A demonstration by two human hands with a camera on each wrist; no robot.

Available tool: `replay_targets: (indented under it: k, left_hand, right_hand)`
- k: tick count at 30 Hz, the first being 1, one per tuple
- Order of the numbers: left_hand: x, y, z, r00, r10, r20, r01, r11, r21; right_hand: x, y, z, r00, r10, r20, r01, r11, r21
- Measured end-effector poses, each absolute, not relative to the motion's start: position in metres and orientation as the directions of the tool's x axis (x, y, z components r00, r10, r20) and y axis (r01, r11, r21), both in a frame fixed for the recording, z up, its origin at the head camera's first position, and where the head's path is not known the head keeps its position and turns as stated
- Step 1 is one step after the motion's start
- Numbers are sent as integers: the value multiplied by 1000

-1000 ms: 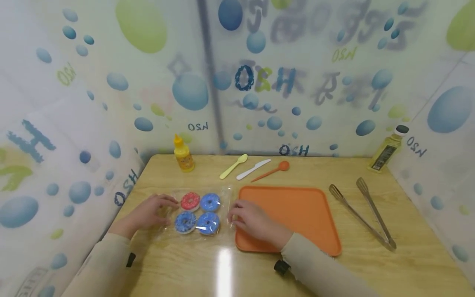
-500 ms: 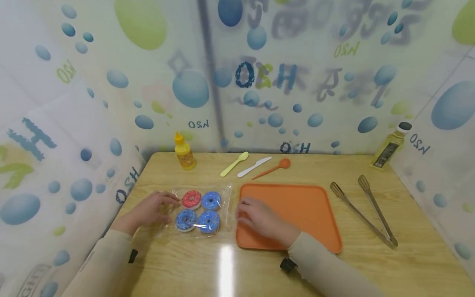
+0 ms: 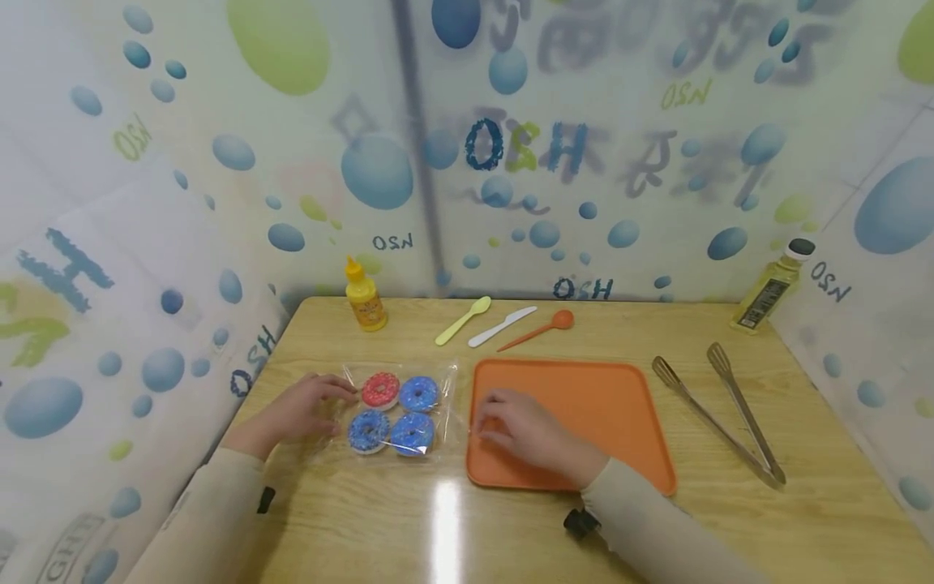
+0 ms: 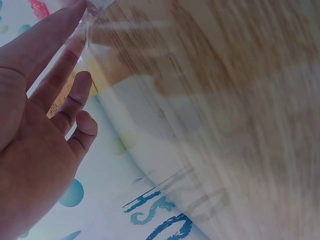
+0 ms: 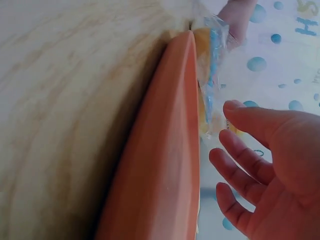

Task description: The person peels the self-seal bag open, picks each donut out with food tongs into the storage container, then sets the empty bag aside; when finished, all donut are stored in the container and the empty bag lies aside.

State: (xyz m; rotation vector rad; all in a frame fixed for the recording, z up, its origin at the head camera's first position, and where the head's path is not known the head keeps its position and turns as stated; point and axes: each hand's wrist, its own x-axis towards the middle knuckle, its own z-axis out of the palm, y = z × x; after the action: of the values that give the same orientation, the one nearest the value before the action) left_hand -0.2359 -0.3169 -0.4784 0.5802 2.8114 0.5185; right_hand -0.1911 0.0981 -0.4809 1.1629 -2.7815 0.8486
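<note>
A clear plastic bag [image 3: 450,389] lies on the table with one red doughnut [image 3: 381,391] and several blue doughnuts [image 3: 418,394] inside. At the bag's left edge is my left hand [image 3: 302,411]; its thumb and index finger stand apart and touch the plastic. In the left wrist view the fingertips of the left hand [image 4: 50,115] meet the crinkled film. My right hand [image 3: 536,434] hovers over the left part of an orange tray [image 3: 584,397], apart from the bag. The right wrist view shows the right hand [image 5: 270,165] with loosely bent, spread fingers and nothing between them.
Behind the bag stands a yellow squeeze bottle [image 3: 366,302]. A yellow spoon [image 3: 464,321], a white knife [image 3: 502,327] and an orange spoon [image 3: 537,330] lie at the back. Spread metal tongs [image 3: 722,422] lie right of the tray, near an oil bottle [image 3: 769,290].
My right hand has let go of the bag's right edge and moved right, over the tray. The left hand stays at the bag's left edge.
</note>
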Motion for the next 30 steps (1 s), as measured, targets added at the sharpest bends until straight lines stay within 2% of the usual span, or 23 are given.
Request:
replay_targets:
  k: [4,7,14,21,30]
  left_hand:
    - [-235,-316,-477,-894,426,-140,349,856,381]
    - [-235,-316,-476,-893,428,-138,351,855,382]
    - [-234,-315,-476,-889,440,-130,363,849,384]
    - [-235,-314,-472,-886,440,-145,358,849,389]
    - [-238,-319,-474,-883,446,-146,360,843,399]
  right_hand:
    - [-193,102,-477,-767,-613,190,-595,569,-568]
    - [-198,102,-476,-779,-594,201,-587,577,-568]
    - [-211,88,-475,-741,-640,204,-640,582,-502]
    - [-223,66,-474,-711,-690,136,-637,550,-540]
    - [-229,55,-476,-697,-709,108,-652,565,-505]
